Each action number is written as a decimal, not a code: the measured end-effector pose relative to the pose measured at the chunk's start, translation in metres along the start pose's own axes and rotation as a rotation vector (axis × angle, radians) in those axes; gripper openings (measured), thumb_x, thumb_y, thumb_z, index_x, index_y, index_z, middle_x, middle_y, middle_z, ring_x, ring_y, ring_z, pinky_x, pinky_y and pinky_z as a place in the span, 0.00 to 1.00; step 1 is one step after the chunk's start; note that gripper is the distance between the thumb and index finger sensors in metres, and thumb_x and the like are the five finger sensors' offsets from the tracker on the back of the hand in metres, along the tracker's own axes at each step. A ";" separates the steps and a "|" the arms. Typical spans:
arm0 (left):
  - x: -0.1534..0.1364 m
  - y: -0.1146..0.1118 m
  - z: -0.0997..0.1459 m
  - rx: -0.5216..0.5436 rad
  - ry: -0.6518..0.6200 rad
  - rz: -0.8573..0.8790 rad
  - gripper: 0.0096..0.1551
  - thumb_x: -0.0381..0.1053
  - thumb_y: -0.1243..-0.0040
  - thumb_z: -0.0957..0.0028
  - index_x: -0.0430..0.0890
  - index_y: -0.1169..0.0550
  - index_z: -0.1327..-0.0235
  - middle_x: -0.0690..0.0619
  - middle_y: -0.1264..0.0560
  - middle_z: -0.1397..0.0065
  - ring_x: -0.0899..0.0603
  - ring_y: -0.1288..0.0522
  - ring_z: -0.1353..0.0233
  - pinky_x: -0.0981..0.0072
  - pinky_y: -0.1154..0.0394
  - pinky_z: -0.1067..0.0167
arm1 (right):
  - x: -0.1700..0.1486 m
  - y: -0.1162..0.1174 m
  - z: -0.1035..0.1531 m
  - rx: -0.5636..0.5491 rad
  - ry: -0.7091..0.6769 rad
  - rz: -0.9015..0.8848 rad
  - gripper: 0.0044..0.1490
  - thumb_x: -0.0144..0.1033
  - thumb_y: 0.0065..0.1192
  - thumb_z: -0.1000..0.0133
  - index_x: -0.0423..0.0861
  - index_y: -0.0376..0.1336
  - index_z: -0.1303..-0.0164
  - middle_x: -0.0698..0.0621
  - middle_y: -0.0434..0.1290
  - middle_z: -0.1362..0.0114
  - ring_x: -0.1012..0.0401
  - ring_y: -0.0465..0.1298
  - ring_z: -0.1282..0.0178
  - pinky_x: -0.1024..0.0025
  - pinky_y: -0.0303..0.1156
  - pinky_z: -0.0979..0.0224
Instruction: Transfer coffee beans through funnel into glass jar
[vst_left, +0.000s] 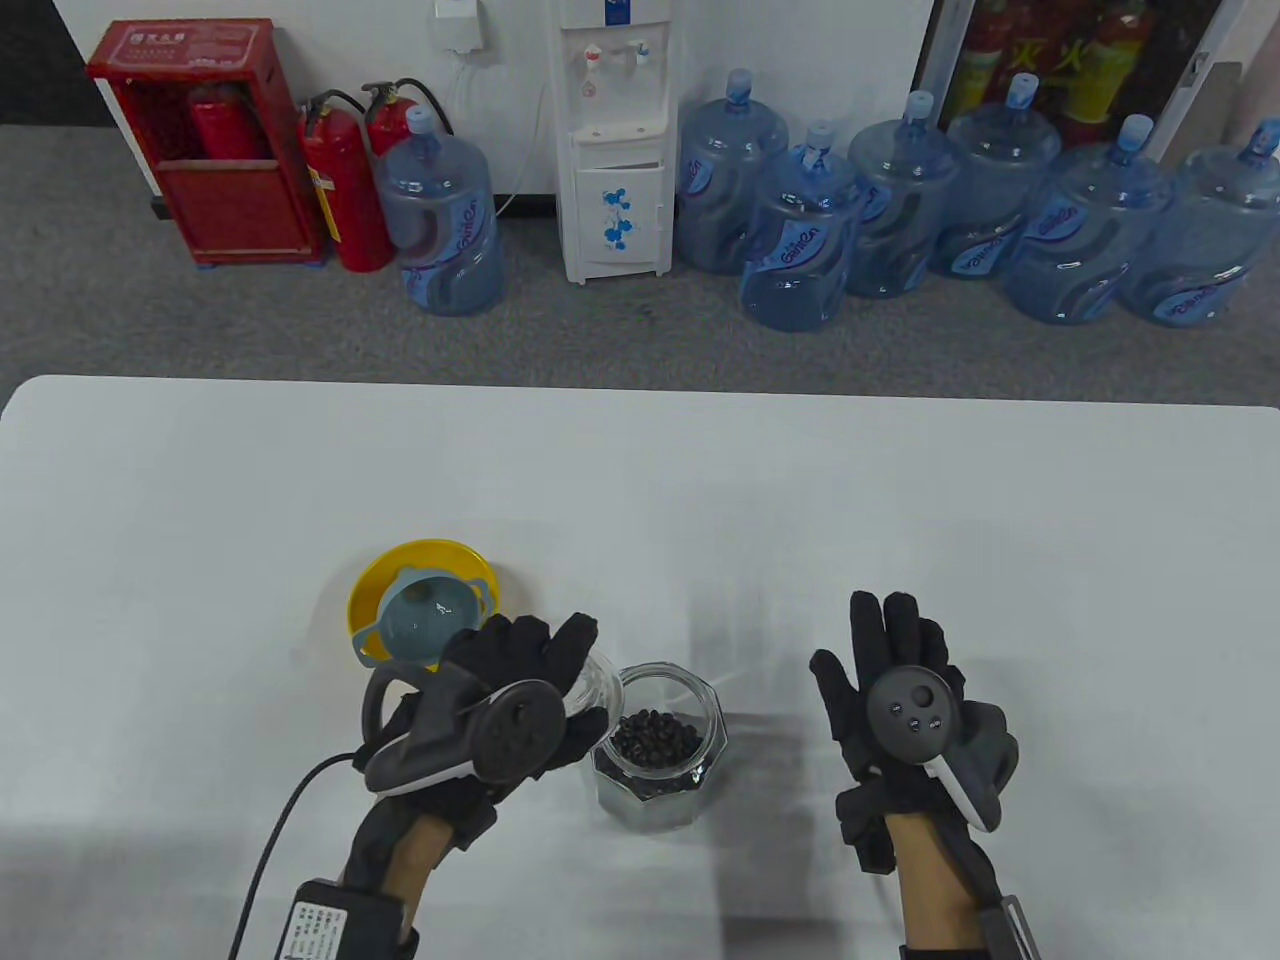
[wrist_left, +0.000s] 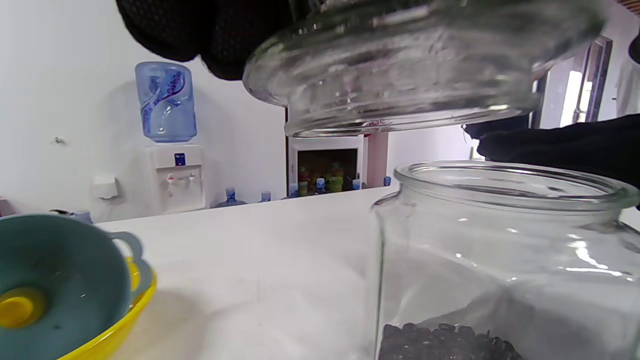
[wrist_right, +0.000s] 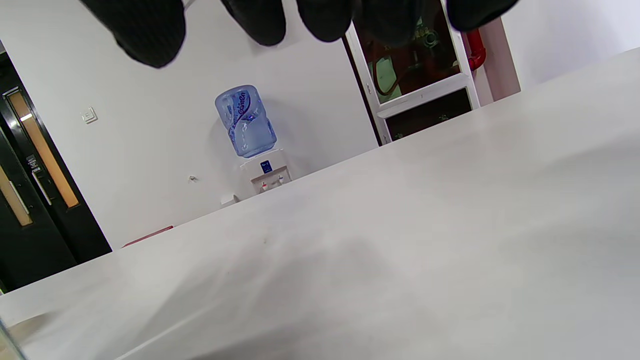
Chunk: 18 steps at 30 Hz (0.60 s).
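A clear glass jar (vst_left: 660, 745) with coffee beans (vst_left: 655, 740) in its bottom stands open on the white table; it also shows in the left wrist view (wrist_left: 500, 260). My left hand (vst_left: 520, 680) grips the glass lid (wrist_left: 400, 65), held just left of and above the jar's mouth. A grey-blue funnel (vst_left: 435, 612) lies inside a yellow bowl (vst_left: 372, 590) behind my left hand; both show in the left wrist view, funnel (wrist_left: 45, 280) and bowl (wrist_left: 125, 320). My right hand (vst_left: 890, 660) is flat and spread over the table, right of the jar, holding nothing.
The white table (vst_left: 900, 500) stretches far behind and to both sides. A cable (vst_left: 275, 830) runs from my left wrist tracker toward the front edge. Water bottles, a dispenser and fire extinguishers stand on the floor beyond the table.
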<state>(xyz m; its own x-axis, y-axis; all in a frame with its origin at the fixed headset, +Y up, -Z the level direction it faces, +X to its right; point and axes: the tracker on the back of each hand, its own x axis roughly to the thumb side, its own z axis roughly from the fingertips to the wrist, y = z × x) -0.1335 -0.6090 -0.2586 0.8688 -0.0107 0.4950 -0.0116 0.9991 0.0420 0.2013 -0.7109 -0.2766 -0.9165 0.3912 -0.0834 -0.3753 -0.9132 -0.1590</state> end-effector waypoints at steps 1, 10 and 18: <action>0.005 0.000 -0.003 0.000 -0.001 -0.024 0.49 0.76 0.51 0.48 0.52 0.37 0.16 0.42 0.29 0.27 0.41 0.26 0.37 0.38 0.33 0.30 | 0.000 0.000 0.000 0.002 -0.001 0.000 0.46 0.64 0.47 0.29 0.53 0.44 0.04 0.41 0.41 0.04 0.37 0.47 0.09 0.30 0.48 0.18; 0.031 -0.004 -0.017 -0.006 -0.017 -0.213 0.50 0.76 0.45 0.51 0.53 0.35 0.18 0.44 0.28 0.27 0.41 0.26 0.37 0.38 0.33 0.29 | 0.001 0.000 0.000 0.000 -0.001 -0.007 0.46 0.64 0.47 0.29 0.53 0.44 0.04 0.40 0.41 0.04 0.37 0.47 0.09 0.30 0.49 0.18; 0.043 -0.005 -0.021 -0.026 -0.027 -0.241 0.49 0.76 0.43 0.52 0.55 0.34 0.18 0.44 0.29 0.26 0.42 0.26 0.36 0.38 0.33 0.29 | 0.001 -0.001 0.000 -0.001 -0.002 -0.011 0.46 0.64 0.47 0.29 0.53 0.44 0.04 0.41 0.41 0.04 0.37 0.47 0.08 0.30 0.49 0.18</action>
<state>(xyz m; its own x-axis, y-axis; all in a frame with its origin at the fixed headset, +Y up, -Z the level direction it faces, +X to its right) -0.0853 -0.6132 -0.2556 0.8314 -0.2493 0.4966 0.2073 0.9683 0.1390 0.2009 -0.7099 -0.2764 -0.9125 0.4013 -0.0795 -0.3856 -0.9085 -0.1611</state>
